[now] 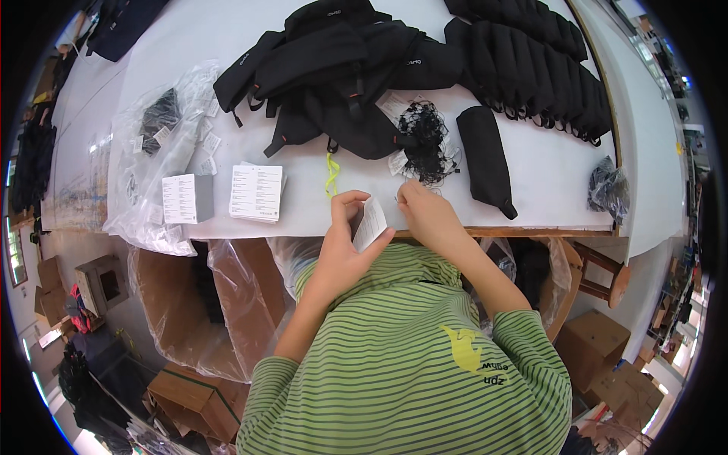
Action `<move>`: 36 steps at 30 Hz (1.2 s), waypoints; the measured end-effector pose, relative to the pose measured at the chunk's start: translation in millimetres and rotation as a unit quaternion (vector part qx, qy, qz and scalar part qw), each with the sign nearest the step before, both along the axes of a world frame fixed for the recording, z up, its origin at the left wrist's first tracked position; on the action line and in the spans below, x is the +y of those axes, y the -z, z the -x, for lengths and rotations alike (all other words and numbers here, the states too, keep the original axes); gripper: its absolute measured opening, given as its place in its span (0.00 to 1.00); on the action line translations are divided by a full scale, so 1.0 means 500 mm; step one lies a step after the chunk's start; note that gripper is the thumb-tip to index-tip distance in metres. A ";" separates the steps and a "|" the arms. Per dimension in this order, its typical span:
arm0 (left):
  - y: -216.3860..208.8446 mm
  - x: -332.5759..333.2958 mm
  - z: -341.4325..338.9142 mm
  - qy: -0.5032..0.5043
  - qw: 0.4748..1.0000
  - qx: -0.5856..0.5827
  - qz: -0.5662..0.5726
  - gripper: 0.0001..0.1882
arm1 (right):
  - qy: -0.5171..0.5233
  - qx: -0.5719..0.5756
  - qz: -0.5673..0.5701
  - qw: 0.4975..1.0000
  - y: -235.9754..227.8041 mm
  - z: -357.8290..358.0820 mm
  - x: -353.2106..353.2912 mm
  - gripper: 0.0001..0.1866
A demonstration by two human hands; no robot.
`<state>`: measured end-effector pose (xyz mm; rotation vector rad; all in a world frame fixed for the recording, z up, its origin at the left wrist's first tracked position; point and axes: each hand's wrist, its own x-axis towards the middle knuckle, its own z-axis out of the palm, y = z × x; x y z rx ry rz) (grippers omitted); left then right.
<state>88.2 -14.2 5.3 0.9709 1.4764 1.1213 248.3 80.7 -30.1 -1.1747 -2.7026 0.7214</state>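
Observation:
My left hand (339, 254) grips a white printed card (371, 224) between thumb and fingers, tilted up at the table's front edge. Just to its right, my right hand (431, 218) is closed in a pinch; whatever is between its fingertips is too small to make out. Beyond that hand lies a tangle of thin black cords (426, 144), with white paper partly under it. A yellow-green ribbon (331, 176) rests past my left hand. Farther left stand two stacks of white printed cards, the nearer stack (256, 191) and the outer stack (182, 199).
Black bags (322, 57) are heaped at the far middle. One black pouch (484, 159) lies right of the cords, and rows of similar pouches (523, 72) fill the far right. Clear plastic (129, 182) covers the left side; a small plastic-wrapped bundle (608, 187) sits at the right edge.

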 end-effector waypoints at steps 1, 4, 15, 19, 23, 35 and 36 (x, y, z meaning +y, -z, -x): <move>-0.005 0.000 0.000 -0.001 1.000 0.002 0.006 0.31 | 0.025 0.094 0.085 0.992 -0.028 0.003 -0.002 0.07; -0.011 0.002 -0.002 0.007 0.999 0.033 0.006 0.30 | 0.075 0.272 0.217 0.935 -0.050 0.011 -0.024 0.05; -0.016 0.007 -0.012 -0.035 0.988 0.071 -0.132 0.12 | 0.149 0.392 0.254 0.871 -0.083 0.011 -0.048 0.05; -0.028 0.005 -0.033 -0.101 0.992 -0.001 -0.071 0.08 | 0.193 0.462 0.338 0.796 -0.091 0.018 -0.049 0.05; -0.017 0.003 -0.012 0.019 0.986 0.149 -0.065 0.05 | 0.224 0.529 0.411 0.708 -0.086 0.018 -0.039 0.05; 0.014 0.016 -0.049 0.021 0.999 -0.003 -0.025 0.10 | 0.218 0.569 0.443 0.658 -0.089 0.039 -0.046 0.06; 0.019 0.016 -0.048 0.020 0.999 -0.003 -0.025 0.10 | 0.218 0.568 0.444 0.658 -0.087 0.039 -0.046 0.06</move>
